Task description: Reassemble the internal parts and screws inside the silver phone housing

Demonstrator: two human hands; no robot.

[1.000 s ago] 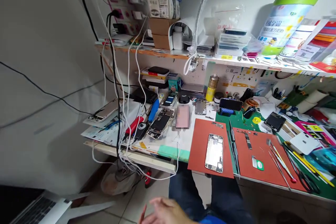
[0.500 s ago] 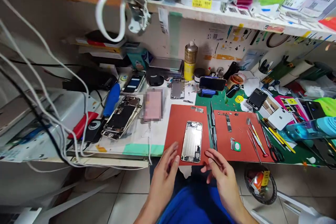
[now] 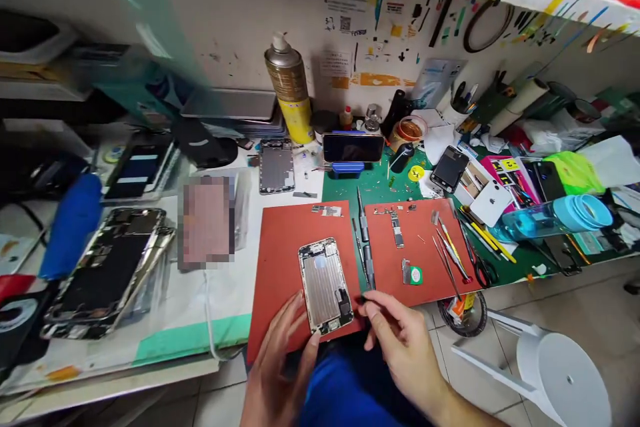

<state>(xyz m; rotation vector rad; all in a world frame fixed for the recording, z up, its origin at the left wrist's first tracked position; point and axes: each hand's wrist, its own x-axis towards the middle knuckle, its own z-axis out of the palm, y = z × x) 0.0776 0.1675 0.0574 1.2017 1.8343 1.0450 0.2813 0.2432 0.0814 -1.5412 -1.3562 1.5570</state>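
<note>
An opened phone housing (image 3: 326,287), its metal inside facing up, lies slightly turned on a red-brown mat (image 3: 275,233). At its lower left corner is my left hand (image 3: 283,353), fingers apart; the thumb reaches the bottom edge and the fingertips the left side. My right hand (image 3: 397,340) hovers just right of the housing's bottom corner, thumb and forefinger brought together. Something small and dark shows at those fingertips, too small to name. Beside the housing lie a dark pen-shaped screwdriver (image 3: 367,250) and a thinner tool. A small circuit board (image 3: 331,211) sits above the housing.
The right mat holds a logic board (image 3: 397,230), a green round-marked part (image 3: 415,275), tweezers (image 3: 450,260) and scissors (image 3: 483,267). Behind stand a spray can (image 3: 290,90) and a propped phone (image 3: 353,147). A disassembled phone (image 3: 107,267) lies left; a bottle (image 3: 555,217) lies right.
The view has come closer and swung right. The housing now sits tilted, its top leaning left. My left hand has come against it; my right thumb and forefinger have closed together.
</note>
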